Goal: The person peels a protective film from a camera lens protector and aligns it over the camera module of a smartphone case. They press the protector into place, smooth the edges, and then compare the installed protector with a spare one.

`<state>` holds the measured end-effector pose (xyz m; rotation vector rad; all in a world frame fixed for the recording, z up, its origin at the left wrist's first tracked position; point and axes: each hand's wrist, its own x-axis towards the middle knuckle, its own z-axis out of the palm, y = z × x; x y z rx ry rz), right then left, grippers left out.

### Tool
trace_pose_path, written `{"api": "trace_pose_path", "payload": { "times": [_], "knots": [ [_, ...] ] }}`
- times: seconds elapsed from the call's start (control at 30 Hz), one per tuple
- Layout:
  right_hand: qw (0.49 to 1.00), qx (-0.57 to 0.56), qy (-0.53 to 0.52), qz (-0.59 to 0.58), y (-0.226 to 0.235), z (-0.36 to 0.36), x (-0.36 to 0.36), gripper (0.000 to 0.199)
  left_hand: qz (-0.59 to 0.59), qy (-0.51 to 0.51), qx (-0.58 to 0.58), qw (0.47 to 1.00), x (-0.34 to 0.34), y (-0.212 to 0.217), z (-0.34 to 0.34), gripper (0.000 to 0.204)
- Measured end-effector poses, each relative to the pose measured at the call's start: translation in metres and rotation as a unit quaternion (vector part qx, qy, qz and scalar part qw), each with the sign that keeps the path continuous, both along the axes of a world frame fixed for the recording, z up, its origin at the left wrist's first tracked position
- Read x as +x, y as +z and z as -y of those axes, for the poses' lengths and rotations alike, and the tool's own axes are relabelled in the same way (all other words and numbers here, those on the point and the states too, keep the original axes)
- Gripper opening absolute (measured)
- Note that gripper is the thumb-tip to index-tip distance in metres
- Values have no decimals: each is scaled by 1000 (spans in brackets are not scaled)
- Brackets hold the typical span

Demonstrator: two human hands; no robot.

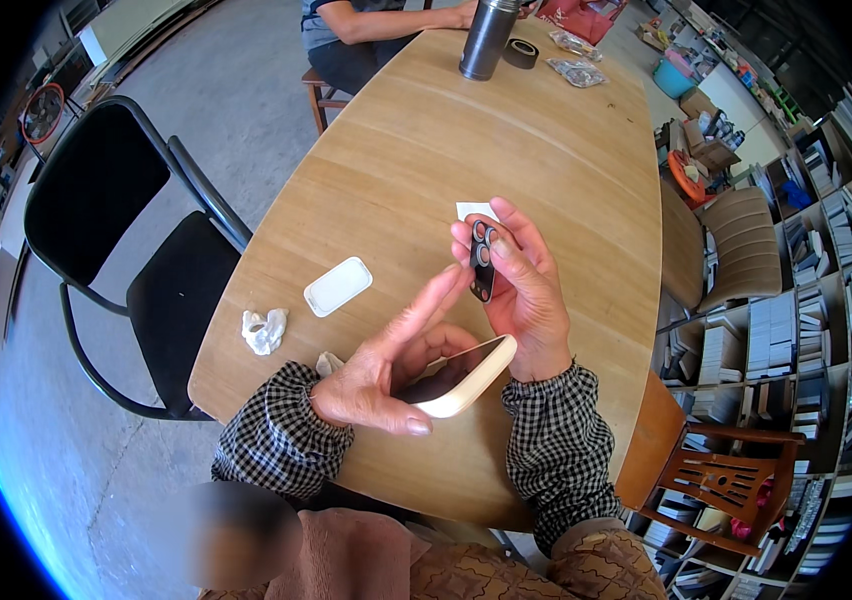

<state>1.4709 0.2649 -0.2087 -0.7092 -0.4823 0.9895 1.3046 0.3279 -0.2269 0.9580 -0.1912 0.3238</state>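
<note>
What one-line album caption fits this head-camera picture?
At a wooden table, the left hand cradles a pale phone while the right hand holds a small black lens cover.

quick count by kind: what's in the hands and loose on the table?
Phone, in left hand: 1
Black camera-lens part, in right hand: 1
White tray: 1
White paper slip: 1
Crumpled white wads: 2
Metal flask: 1
Black tape roll: 1
Clear bags of small parts: 2
Total: 10
</note>
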Motion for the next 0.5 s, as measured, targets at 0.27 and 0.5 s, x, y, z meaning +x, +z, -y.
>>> {"api": "trace_pose_path", "payload": {
  "times": [0.27, 0.5],
  "knots": [
    [1000, -2, 5, -2, 0, 0, 1, 45, 35, -19, -19, 999, 1, -2, -1, 121],
    [1000, -12, -26, -2, 1, 2, 4, 46, 47, 3, -26, 999, 4, -1, 1, 118]
  ]
}}
